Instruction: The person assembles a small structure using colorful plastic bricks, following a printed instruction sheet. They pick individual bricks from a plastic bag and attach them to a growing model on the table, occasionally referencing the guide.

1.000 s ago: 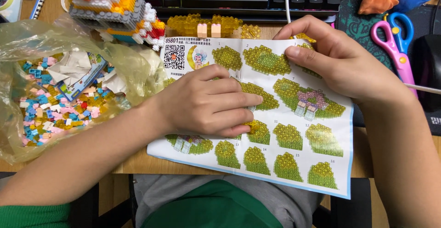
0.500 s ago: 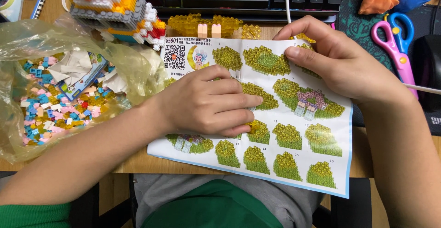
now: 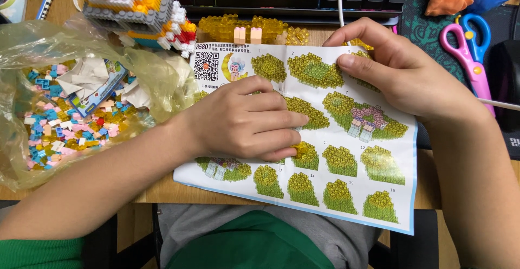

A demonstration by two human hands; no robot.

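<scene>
Paper instruction sheet (image 3: 346,193) lying flat, long axis slanting down-right past the desk edge (image 3: 157,196), left hand (image 3: 246,120) fingers curled pressing its middle, right hand (image 3: 392,71) pinching its top edge, plastic bag of bricks (image 3: 59,112) just left of the sheet.

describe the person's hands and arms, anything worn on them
Both the left hand and the right hand are bare: no gloves, rings, watch or bracelets show. Both forearms are uncovered as far as the view reaches. A bit of green fabric, likely a sleeve, shows at the left arm's lower edge. Fingernails are short and unpainted.
</scene>
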